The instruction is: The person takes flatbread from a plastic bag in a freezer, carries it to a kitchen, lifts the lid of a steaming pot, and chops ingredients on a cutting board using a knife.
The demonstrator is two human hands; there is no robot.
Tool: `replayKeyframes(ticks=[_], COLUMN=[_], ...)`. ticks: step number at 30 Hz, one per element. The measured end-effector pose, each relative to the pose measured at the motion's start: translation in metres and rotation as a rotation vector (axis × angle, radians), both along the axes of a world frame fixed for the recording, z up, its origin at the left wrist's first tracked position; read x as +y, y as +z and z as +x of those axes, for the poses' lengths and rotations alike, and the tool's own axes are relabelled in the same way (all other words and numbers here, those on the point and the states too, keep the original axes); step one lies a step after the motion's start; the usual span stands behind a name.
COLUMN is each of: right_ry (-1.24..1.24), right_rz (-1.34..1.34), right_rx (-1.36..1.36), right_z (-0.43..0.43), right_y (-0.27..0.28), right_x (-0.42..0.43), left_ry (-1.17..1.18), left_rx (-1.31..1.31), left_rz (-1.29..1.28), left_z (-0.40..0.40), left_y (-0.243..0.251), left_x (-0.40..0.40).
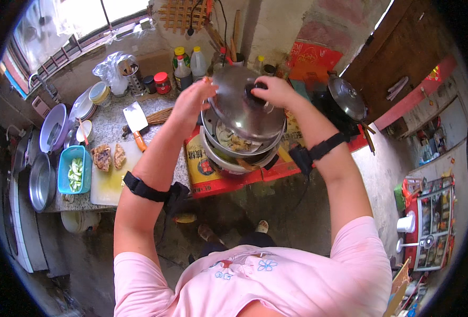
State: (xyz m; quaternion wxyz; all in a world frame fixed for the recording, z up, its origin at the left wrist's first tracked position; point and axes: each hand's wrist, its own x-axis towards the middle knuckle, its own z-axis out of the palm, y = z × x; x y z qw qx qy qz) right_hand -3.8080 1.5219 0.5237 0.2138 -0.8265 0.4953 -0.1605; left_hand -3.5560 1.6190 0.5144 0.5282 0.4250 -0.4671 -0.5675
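My right hand [273, 92] grips the dark knob of a domed metal lid [234, 104]. The lid is tilted over a metal steamer tray [212, 134], leaving its near side uncovered. Pieces of food [238, 143] show in the tray, partly hidden by the lid. Beneath the tray is a light-coloured pot [234, 168]. At the lid's left edge is my left hand [196, 97], fingers spread; whether it touches the lid or the tray rim I cannot tell.
To the left, a cutting board [103, 190] bears brown chunks [102, 156]; a cleaver [136, 119] lies behind it. A turquoise basket [62, 174] holds cut green vegetable. Bottles [198, 61] line the wall. A lidded wok [347, 97] sits to the right.
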Motion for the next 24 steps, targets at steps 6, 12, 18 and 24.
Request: replayKeyframes(ticks=[6,12,18,24], right_ry=[-0.043,-0.126,-0.119,-0.064], right_rz=[0.243,0.458,0.408,-0.116], right_rx=[-0.228,-0.530,-0.529,-0.076], right_z=[-0.016,-0.028,-0.023,-0.007], right_y=[0.023,0.029,0.027,0.000], right_x=[-0.003,-0.003,-0.006,0.006], left_ry=[0.112,0.149,0.414,0.756], left_rx=[0.102,0.216,-0.348,-0.834], left_rz=[-0.099,-0.054,-0.354,-0.723], left_z=[0.003,0.015,0.026,0.017], left_y=[0.049,0.037,0.011,0.020], left_x=[0.002,0.003,0.008,0.027])
